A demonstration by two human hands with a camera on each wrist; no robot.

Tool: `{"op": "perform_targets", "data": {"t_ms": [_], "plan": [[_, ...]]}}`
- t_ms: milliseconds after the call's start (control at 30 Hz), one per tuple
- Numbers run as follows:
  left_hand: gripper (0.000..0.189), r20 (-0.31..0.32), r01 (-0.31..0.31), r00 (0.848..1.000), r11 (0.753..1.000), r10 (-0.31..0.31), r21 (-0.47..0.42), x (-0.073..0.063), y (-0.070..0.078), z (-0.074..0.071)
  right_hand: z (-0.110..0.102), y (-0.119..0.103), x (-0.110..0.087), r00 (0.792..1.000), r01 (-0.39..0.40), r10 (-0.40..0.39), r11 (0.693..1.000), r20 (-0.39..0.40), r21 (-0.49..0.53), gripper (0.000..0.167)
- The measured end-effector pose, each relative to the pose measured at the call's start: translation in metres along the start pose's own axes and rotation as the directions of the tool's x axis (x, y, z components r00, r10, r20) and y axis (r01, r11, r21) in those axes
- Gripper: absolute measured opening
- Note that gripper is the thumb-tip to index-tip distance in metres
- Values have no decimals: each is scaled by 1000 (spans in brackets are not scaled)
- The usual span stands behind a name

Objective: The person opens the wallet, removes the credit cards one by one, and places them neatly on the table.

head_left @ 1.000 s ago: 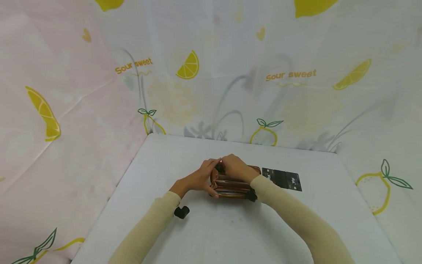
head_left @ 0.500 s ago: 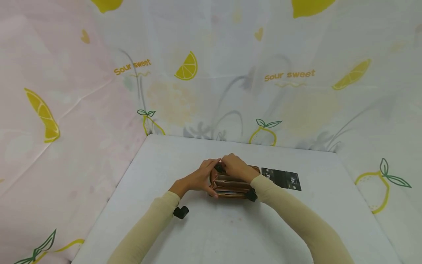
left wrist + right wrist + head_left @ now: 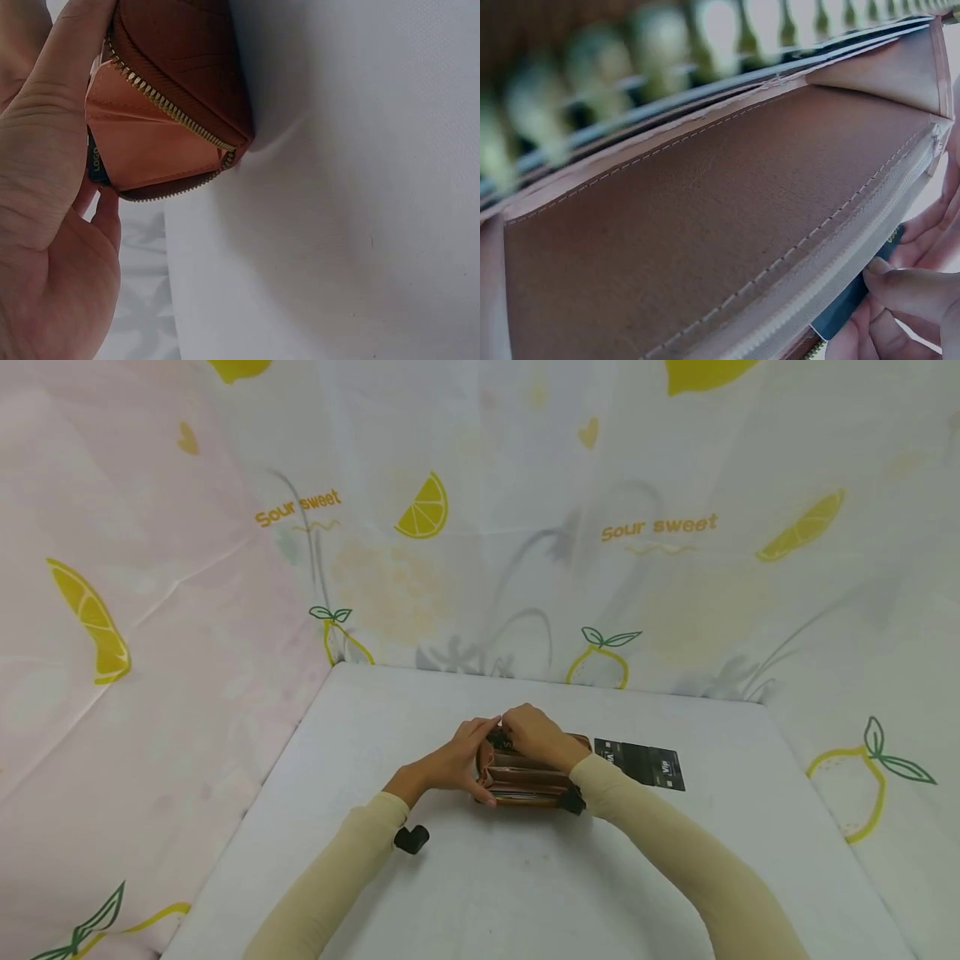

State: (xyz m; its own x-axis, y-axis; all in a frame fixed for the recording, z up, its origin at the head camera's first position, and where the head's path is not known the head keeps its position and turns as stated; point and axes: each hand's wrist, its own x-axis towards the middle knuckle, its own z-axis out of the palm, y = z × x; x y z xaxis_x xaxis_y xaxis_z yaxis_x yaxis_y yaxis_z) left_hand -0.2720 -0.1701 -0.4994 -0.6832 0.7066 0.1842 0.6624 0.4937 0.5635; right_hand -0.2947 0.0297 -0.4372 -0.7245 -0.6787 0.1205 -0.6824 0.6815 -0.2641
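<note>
A brown zip-around wallet (image 3: 528, 778) stands on the table with its top open, showing its dividers. My left hand (image 3: 450, 764) holds its left end, the thumb at the near side and the fingers at the far side. Over the far section, my right hand (image 3: 536, 739) pinches a dark card (image 3: 851, 304) between thumb and fingers. That card sits partly down behind the inner zip pocket (image 3: 795, 296). In the left wrist view the word LOGO shows on a dark card (image 3: 95, 157), and the gold zip teeth (image 3: 165, 105) run round the wallet's end.
Black cards (image 3: 641, 766) marked Vip lie on the white table (image 3: 495, 885), right of the wallet. Black wrist devices (image 3: 411, 839) are on both forearms. A lemon-print cloth (image 3: 487, 527) hangs behind and at the sides.
Both hands stay at the wallet with almost no movement. The dark card in the far section shows slightly differently beside the right fingers; the head view shifts a little.
</note>
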Motion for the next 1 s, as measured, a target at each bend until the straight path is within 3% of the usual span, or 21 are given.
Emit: {"op": "perform_targets", "data": {"t_ms": [200,467,767,1000], "plan": [[136,-5,-7,1000,1000,7,2,0,0,0,-3,0,-1,999,-50,49,998,17,36,10],[146,-4,-13,1000,1000,13,-3,-2,1,3,-2,4,-4,1000,-11,11,998,3,65,11],[149,-6,12,1000,1000,-12,9,-4,4,2,-7,5,-6,1000,-25,26,997,-10,68,8],[149,-2,14,1000,1000,-14,-10,-5,2,2,-12,10,-9,998,-5,13,993,-62,117,6]]}}
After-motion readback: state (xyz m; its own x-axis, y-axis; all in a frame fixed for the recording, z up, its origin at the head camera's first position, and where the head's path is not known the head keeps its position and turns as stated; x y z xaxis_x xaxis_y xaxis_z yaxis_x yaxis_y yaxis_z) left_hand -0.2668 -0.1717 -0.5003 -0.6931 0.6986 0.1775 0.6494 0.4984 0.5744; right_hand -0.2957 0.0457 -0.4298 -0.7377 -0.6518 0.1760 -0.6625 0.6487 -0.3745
